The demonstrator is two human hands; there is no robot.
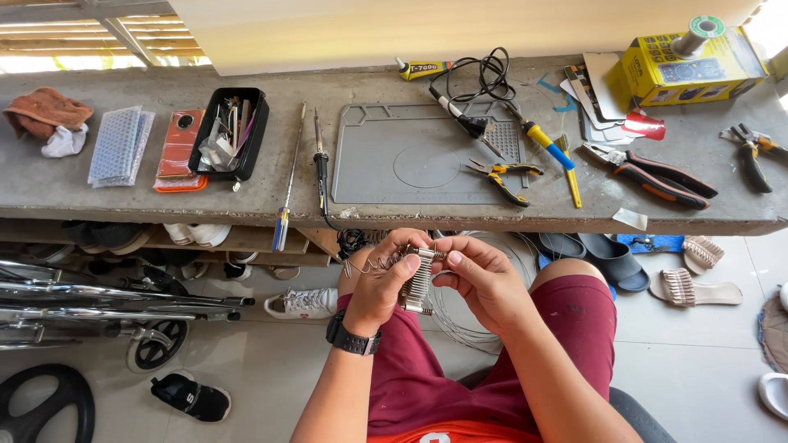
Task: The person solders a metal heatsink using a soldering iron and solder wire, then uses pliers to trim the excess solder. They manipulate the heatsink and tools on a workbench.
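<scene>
A: Report the state of both hands.

B: Both are closed on one workpiece, a wire-wound coil former (418,283), held in front of the lap, below the front edge of the concrete workbench (98,193) and not resting on it. The left hand (379,283) grips the former from the left side; a curly tail of bare wire (367,264) stands out beside its thumb. The right hand (484,279) pinches the upper end of the former between thumb and fingertips.

A: Which step is in hand?

B: Judging by the tight turns on the former and the loose wire loops (472,324) hanging below the hands, this is winding, partly done. Whether the last turn is seated cannot be told; the fingers cover it.

A: What does the next move call for?

B: Likely steady tension from the right hand while the left keeps the former from turning freely, each turn laid touching the one before. The loose loops must feed without snagging on the knee.

A: What tools lie nearby?

B: A grey silicone work mat (410,160) sits at mid-bench, reaching almost to the front edge. A soldering iron (321,164) lies just left of it. Yellow-handled cutters (505,176) rest on the mat's right edge; red-and-black pliers (657,174) lie further right. A solder spool (698,33) stands on a yellow box (685,70) at the rear right corner.
</scene>
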